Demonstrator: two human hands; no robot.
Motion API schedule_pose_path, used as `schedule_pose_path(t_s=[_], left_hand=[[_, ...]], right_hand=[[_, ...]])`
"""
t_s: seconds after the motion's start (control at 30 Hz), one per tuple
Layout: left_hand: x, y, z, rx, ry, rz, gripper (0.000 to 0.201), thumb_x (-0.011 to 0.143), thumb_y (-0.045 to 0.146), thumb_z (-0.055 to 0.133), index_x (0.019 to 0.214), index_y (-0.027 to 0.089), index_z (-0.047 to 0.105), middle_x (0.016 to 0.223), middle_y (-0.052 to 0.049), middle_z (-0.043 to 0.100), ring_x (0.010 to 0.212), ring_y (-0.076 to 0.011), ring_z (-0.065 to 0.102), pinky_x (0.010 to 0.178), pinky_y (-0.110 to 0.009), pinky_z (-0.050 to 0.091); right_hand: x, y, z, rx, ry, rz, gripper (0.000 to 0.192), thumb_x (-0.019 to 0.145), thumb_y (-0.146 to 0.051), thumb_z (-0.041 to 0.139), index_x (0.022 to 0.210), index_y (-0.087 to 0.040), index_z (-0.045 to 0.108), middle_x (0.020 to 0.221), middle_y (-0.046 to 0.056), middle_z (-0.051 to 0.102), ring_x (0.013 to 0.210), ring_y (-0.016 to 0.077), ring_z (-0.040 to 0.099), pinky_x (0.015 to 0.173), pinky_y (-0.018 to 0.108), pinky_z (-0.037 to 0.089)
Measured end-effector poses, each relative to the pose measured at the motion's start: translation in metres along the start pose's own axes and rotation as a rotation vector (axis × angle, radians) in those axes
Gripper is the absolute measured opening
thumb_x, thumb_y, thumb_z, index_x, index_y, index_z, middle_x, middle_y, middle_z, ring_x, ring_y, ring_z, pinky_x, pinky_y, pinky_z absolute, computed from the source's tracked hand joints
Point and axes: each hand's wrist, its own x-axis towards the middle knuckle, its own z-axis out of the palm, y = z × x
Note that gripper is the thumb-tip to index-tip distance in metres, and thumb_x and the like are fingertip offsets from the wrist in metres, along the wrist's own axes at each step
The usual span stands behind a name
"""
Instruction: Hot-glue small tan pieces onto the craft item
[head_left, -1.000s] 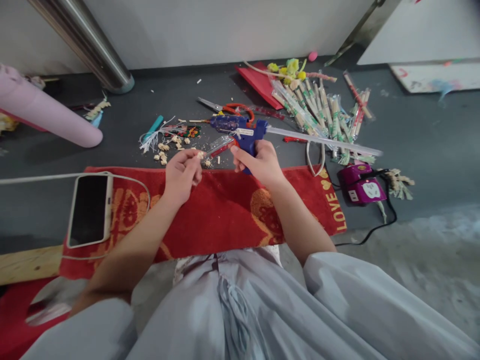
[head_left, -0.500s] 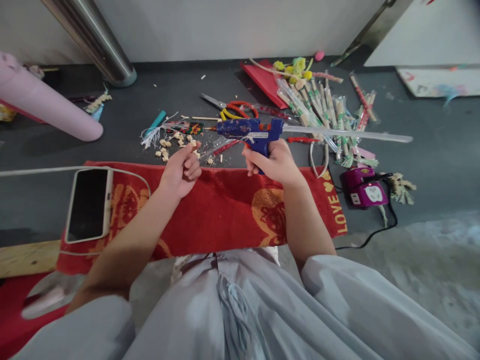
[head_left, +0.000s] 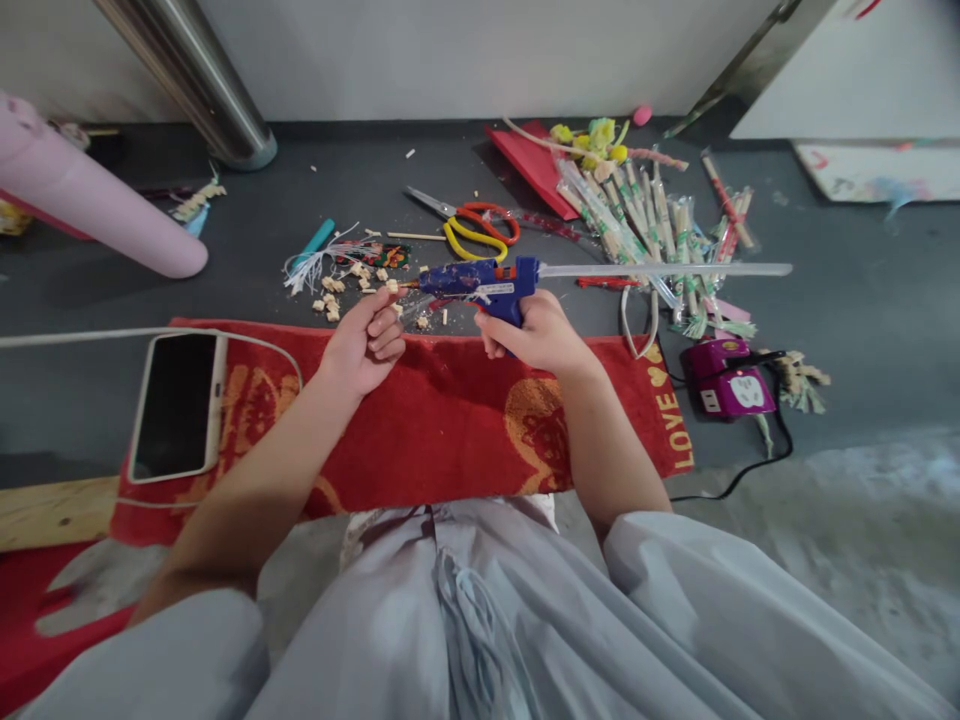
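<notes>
My right hand (head_left: 538, 334) grips the handle of a blue glue gun (head_left: 480, 282), with a long clear glue stick (head_left: 664, 270) jutting out of its back to the right. The gun's nozzle points left, right up against a small tan piece (head_left: 391, 287) pinched in the fingertips of my left hand (head_left: 364, 340). Both hands hover over the far edge of a red patterned cloth (head_left: 435, 425) on the dark floor.
Tan bits and white threads (head_left: 334, 272) lie beyond the left hand. Scissors (head_left: 469, 222), wrapped sticks (head_left: 645, 220) and a red sheet (head_left: 529, 160) lie further back. A purple power strip (head_left: 726, 378) sits right, a phone (head_left: 177, 405) left, a pink roll (head_left: 90, 205) far left.
The glue gun has come down and left, its nozzle now meeting the piece in my left fingers. The left hand has stayed near the cloth's far edge.
</notes>
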Motion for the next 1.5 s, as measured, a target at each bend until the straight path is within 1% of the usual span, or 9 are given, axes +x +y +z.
schedule_pose_path(t_s=[0.13,0.37,0.57,0.7,1.27,1.4,1.5], left_hand=[[-0.0010,0.0000,0.0013,0.037,0.006,0.005,0.021,0.092,0.025,0.053,0.077,0.016,0.062,0.038,0.011,0.025,0.028,-0.0012,0.021,0.029,-0.012,0.018],[-0.0008,-0.0009,0.0000,0.013,-0.016,-0.023,0.022,0.093,0.022,0.049,0.077,0.015,0.063,0.037,0.011,0.026,0.028,-0.0011,0.021,0.029,-0.011,0.018],[-0.0012,-0.0013,-0.0003,0.030,-0.025,-0.019,0.023,0.094,0.022,0.048,0.077,0.014,0.063,0.037,0.011,0.027,0.028,-0.0011,0.021,0.029,-0.011,0.018],[-0.0009,-0.0014,-0.0006,0.053,-0.025,-0.014,0.020,0.092,0.023,0.052,0.078,0.015,0.063,0.037,0.011,0.027,0.028,-0.0011,0.022,0.029,-0.011,0.019],[-0.0008,-0.0019,0.0000,0.053,-0.011,-0.011,0.023,0.093,0.022,0.048,0.077,0.014,0.062,0.036,0.011,0.027,0.028,-0.0015,0.021,0.029,-0.011,0.018],[-0.0003,-0.0022,-0.0006,0.072,-0.019,-0.005,0.019,0.091,0.024,0.053,0.077,0.015,0.062,0.036,0.011,0.027,0.028,-0.0014,0.021,0.029,-0.012,0.018],[0.0003,-0.0026,-0.0017,0.060,-0.030,-0.002,0.019,0.091,0.023,0.053,0.076,0.015,0.062,0.037,0.011,0.027,0.028,-0.0013,0.022,0.029,-0.012,0.018]], right_hand=[[0.0001,0.0005,0.0010,-0.014,0.007,-0.003,0.042,0.087,-0.039,0.051,0.051,-0.018,0.059,0.052,0.001,0.063,0.055,0.0109,0.061,0.068,0.026,0.050],[0.0000,-0.0006,0.0015,-0.021,-0.002,0.014,0.041,0.087,-0.037,0.052,0.051,-0.018,0.058,0.052,0.002,0.064,0.056,0.0117,0.062,0.070,0.026,0.050],[0.0008,0.0008,0.0025,-0.030,-0.004,0.007,0.042,0.087,-0.037,0.051,0.051,-0.018,0.058,0.052,0.002,0.063,0.055,0.0111,0.061,0.069,0.026,0.050],[0.0010,0.0014,0.0021,-0.052,-0.008,0.003,0.042,0.087,-0.038,0.051,0.051,-0.018,0.058,0.052,0.002,0.063,0.056,0.0109,0.061,0.068,0.026,0.049],[0.0012,0.0031,0.0024,-0.102,0.006,-0.014,0.044,0.087,-0.042,0.050,0.049,-0.020,0.053,0.050,0.002,0.061,0.054,0.0122,0.060,0.063,0.026,0.046],[0.0012,0.0033,0.0026,-0.114,0.005,-0.018,0.044,0.087,-0.042,0.049,0.048,-0.020,0.053,0.050,0.002,0.061,0.054,0.0123,0.059,0.063,0.027,0.045],[0.0013,0.0040,0.0026,-0.117,0.006,-0.031,0.044,0.087,-0.041,0.049,0.049,-0.020,0.051,0.049,0.001,0.060,0.052,0.0119,0.057,0.061,0.027,0.044]])
